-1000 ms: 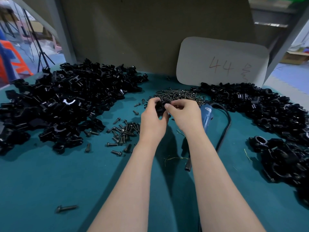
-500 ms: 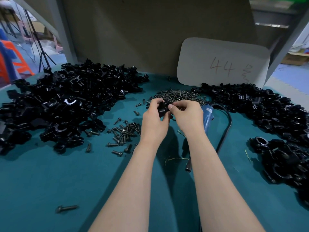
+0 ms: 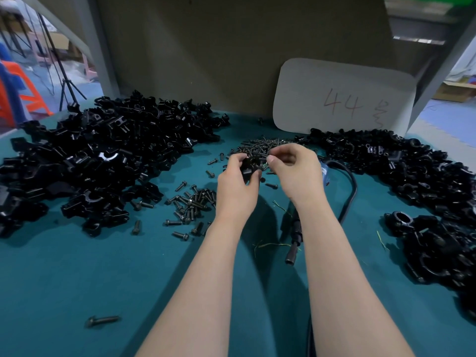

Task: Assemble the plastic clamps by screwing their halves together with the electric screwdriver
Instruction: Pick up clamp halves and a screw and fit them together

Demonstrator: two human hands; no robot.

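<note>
My left hand (image 3: 235,182) grips a black plastic clamp (image 3: 251,167) above the teal table, near its middle. My right hand (image 3: 296,171) is just to the right of the clamp, thumb and forefinger pinched together at the clamp's upper edge; what they pinch is too small to tell. The electric screwdriver (image 3: 296,228) lies on the table under my right forearm, its blue body (image 3: 325,173) behind my right hand and its black tip pointing towards me. A heap of small screws (image 3: 260,146) lies just beyond my hands.
A large pile of black clamp halves (image 3: 98,161) fills the left of the table (image 3: 64,279). Another black pile (image 3: 417,176) curves along the right side. Loose bolts (image 3: 193,204) lie left of my left wrist, one bolt (image 3: 101,321) near the front. A card marked 44 (image 3: 342,99) leans at the back.
My right hand has drawn slightly away to the right from the clamp, opening a small gap between the hands. My left hand still holds the clamp in the same place.
</note>
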